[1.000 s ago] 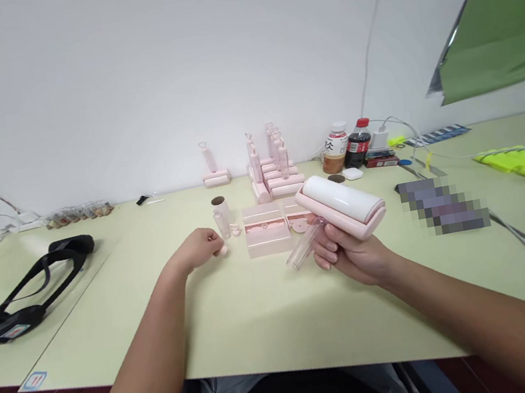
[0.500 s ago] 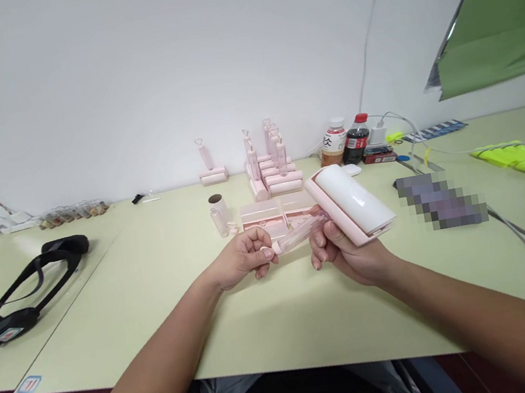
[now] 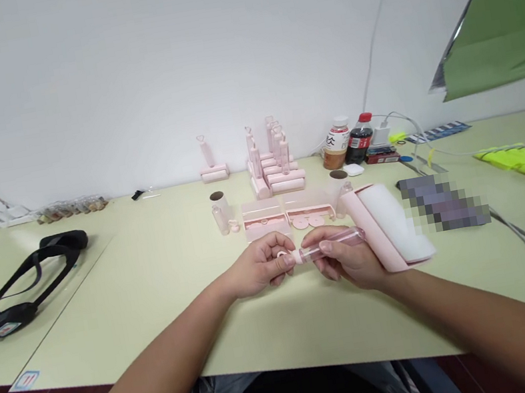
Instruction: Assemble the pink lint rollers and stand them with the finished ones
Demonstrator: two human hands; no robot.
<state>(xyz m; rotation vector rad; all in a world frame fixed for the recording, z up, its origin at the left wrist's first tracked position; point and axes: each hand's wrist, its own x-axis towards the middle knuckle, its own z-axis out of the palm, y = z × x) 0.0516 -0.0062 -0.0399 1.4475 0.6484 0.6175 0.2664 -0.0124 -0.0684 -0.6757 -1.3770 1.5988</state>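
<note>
A pink lint roller point(image 3: 397, 223) with a white sheet roll is held above the table, its roll end tilted out to the right. My right hand point(image 3: 358, 264) is closed around its clear pink handle point(image 3: 343, 236). The fingers of my left hand point(image 3: 259, 268) pinch the pale end cap point(image 3: 296, 257) with its hanging loop at the handle's left end. Just beyond my hands lie two open pink lint roller cases point(image 3: 264, 222), one with round pink discs point(image 3: 308, 222) inside. Cardboard-cored rolls point(image 3: 339, 175) and a loose clear handle point(image 3: 220, 220) stand beside them.
Several pink lint rollers point(image 3: 284, 178) stand grouped at the back, another point(image 3: 214, 173) to their left. Two drink bottles point(image 3: 359, 142) are by the wall. A blurred-out dark object point(image 3: 441, 202) and cables lie right; a black head strap point(image 3: 29, 285) lies left.
The lint roller has swung down and to the right in my right hand, which now grips nearer the handle's middle. My left hand has shifted slightly right, still at the end cap.
</note>
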